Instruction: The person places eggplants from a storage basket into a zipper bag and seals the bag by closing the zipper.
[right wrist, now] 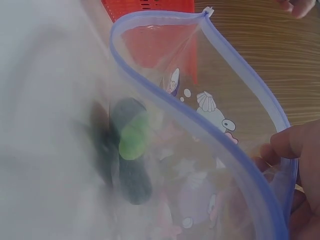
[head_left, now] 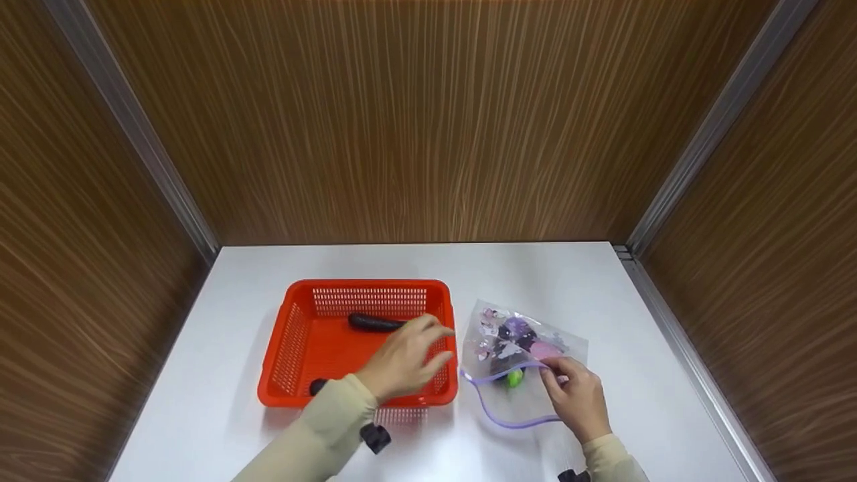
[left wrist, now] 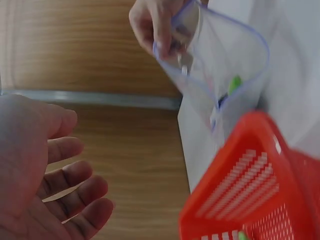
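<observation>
- The right hand (head_left: 577, 395) pinches the purple-edged mouth of the clear bag (head_left: 499, 355); a slackened pinch could let that mouth fold shut.
- Just left of those fingertips, inside the bag, a green piece (head_left: 514, 378) sits against dark shapes (right wrist: 136, 180); tipping the bag could spill them.
- The left hand (head_left: 405, 355), relaxed and bare of any load, hovers over the red basket (head_left: 368, 284); dropping low might snag its rim.
- Beyond the left hand, a long dark item (head_left: 371, 323) lies in the basket; its glossy skin might slip a loose grip.
</observation>
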A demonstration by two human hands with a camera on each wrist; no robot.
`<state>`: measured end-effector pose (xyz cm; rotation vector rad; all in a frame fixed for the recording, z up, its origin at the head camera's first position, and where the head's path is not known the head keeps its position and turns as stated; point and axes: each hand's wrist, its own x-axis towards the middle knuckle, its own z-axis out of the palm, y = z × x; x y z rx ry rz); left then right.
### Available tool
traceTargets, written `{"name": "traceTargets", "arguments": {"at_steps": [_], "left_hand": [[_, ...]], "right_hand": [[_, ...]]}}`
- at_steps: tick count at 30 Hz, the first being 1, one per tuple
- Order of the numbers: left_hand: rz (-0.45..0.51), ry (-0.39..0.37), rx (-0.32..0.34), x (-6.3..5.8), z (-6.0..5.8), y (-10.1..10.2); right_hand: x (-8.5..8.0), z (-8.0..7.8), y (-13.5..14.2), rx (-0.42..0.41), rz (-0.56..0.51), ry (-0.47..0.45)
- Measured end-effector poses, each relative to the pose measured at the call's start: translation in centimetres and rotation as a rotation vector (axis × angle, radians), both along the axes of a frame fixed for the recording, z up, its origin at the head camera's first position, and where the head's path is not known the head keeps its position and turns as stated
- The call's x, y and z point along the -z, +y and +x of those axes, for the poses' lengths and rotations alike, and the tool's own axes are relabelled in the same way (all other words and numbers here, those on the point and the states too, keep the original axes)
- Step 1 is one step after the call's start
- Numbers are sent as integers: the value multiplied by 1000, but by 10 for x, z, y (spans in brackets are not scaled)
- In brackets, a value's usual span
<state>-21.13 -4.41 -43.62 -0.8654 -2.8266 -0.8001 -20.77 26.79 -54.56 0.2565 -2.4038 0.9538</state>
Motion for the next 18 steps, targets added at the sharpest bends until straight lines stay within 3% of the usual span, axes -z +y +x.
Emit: {"name": "traceTargets", "arguments": {"at_steps": [10, 18], "left_hand": [[-56, -76, -98, -7, -20, -64], [-117, -106, -168, -3, -42, -89]], "right_hand": [[-2, 1, 3, 23, -21, -38], [0, -1, 2, 2, -36, -28]]}}
